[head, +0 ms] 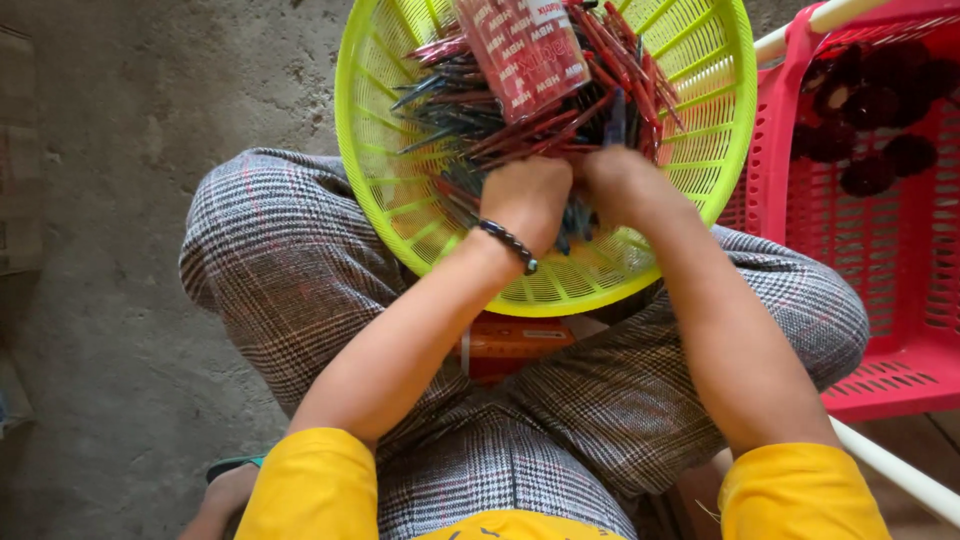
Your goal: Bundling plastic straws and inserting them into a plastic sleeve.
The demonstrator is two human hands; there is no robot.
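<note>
Both fists, left hand (pixel 527 197) & right hand (pixel 617 180), clamped on pens (pixel 520 130) w/ basket (pixel 395 190) tilted on lap — could tip, spilling pens.

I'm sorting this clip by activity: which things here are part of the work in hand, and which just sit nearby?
In use: left hand, right hand, thin sticks, green basket, red packet.
Lying about: pink crate, dark round things, orange box.
</note>
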